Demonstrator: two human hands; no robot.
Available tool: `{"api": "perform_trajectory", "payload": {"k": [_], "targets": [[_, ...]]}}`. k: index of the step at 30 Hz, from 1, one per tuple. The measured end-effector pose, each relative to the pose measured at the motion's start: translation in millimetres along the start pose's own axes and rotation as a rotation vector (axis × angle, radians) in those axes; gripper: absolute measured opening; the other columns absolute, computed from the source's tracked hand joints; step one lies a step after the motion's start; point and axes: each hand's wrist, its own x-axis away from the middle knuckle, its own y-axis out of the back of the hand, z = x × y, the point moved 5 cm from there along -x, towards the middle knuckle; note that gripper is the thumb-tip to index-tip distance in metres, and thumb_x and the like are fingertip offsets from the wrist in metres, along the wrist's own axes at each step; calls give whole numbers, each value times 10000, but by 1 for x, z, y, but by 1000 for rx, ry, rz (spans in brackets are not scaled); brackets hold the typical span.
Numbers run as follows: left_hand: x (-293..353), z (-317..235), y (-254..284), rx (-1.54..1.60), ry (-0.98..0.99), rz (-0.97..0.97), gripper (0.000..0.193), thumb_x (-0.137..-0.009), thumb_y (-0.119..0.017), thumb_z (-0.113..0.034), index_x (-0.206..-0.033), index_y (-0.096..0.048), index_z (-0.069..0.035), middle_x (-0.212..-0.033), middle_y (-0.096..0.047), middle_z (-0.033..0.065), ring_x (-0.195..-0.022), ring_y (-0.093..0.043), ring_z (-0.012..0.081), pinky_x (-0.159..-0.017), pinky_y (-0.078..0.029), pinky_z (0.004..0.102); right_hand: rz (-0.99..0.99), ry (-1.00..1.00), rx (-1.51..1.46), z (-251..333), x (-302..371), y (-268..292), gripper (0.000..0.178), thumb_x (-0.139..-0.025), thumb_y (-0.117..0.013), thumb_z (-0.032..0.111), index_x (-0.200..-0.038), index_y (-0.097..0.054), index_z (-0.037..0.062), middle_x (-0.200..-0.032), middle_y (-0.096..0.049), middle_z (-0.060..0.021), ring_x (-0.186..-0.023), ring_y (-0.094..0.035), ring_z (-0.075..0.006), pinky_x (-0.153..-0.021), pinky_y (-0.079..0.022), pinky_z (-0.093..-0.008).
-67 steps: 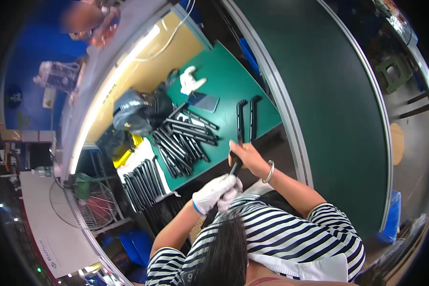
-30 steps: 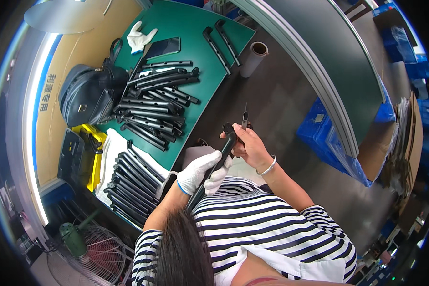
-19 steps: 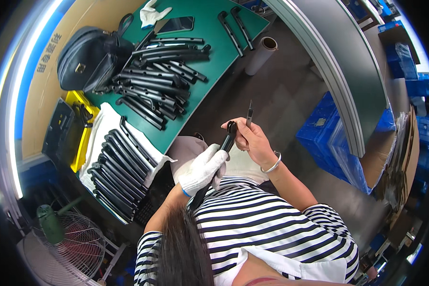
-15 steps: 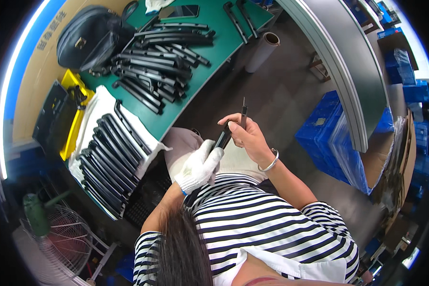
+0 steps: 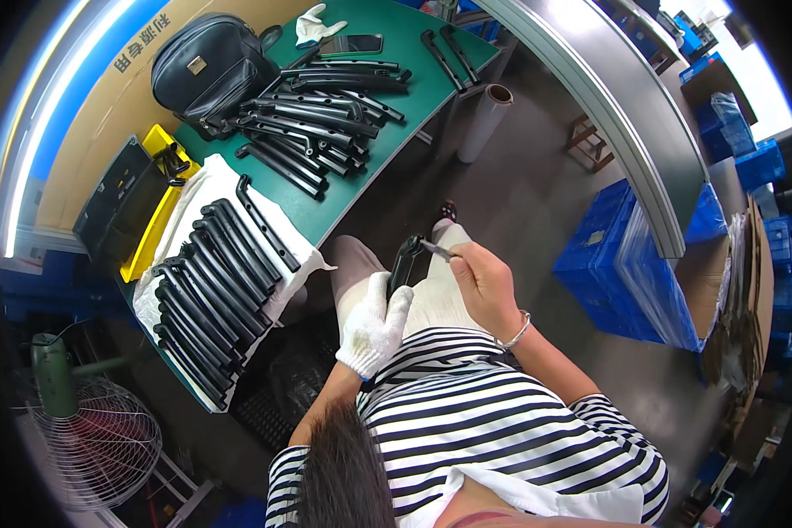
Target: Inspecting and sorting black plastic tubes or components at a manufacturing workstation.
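Observation:
My left hand (image 5: 374, 331), in a white knitted glove, is closed around a curved black tubular handle (image 5: 403, 267), held upright above my lap. My bare right hand (image 5: 487, 287) pinches a slim tool with a thin metal tip (image 5: 436, 251). The tip meets the upper end of the handle, though the exact contact is too small to make out. On a white cloth (image 5: 311, 257) to the left, several similar black handles (image 5: 216, 290) lie side by side. A loose pile of more black handles (image 5: 312, 123) covers part of the green table (image 5: 361, 189).
A black backpack (image 5: 209, 72), a phone (image 5: 352, 44) and a white glove (image 5: 317, 26) rest on the table. Beside the cloth sits a yellow bin (image 5: 145, 233). A fan (image 5: 97, 440) stands lower left, blue crates (image 5: 603, 264) at right, a white roll (image 5: 486, 123) ahead.
My right hand has turned the tool from pointing up to pointing left, its tip now at the handle's end. The handle stands more upright in my left hand. The view has shifted slightly.

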Motion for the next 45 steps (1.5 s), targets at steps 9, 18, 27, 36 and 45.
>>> {"api": "perform_trajectory", "payload": {"k": [9, 18, 27, 36, 45], "targets": [[2, -1, -10, -38, -119, -87, 264, -1024, -553, -272, -1160, -533, -46, -714, -554, 42, -514, -548, 116, -490, -460, 293, -19, 118, 197, -3, -3, 11, 162, -875, -750, 176, -865, -672, 35, -658, -517, -75, -562, -505, -217, -525, -400, -343], [3, -13, -15, -78, -48, -42, 322, -1022, -541, -343, -1176, -526, -62, -839, -667, 240, -802, -665, 442, -716, -504, 494, -5, 152, 248, -18, 3, 18, 147, -872, -748, 179, -841, -679, 53, -650, -527, -64, -557, -517, -230, -520, -406, -350], [11, -12, -12, 72, 51, 150, 273, -1026, -524, -298, -1159, -536, -60, -724, -617, 130, -616, -632, 264, -570, -489, 375, 65, -559, 151, -97, -9, 47, 292, -1004, -602, 303, -884, -678, 48, -691, -587, -77, -611, -563, -155, -600, -464, -329], [-29, -14, -40, 1168, 314, 870, 873, -1004, -196, -712, -1247, -540, 52, -710, -621, 119, -541, -650, 231, -524, -601, 347, 556, -371, -758, -57, -26, -32, 288, -986, -689, 326, -1005, -630, 46, -802, -516, 80, -701, -429, -21, -615, -363, -204], [-60, -16, -46, 547, 186, 687, 567, -1049, -382, -543, -1144, -566, -16, -755, -625, 84, -552, -624, 163, -552, -555, 298, 365, -777, -748, -80, -18, -34, 257, -988, -674, 351, -924, -616, 109, -678, -456, 101, -521, -349, -3, -466, -265, -199]]}}
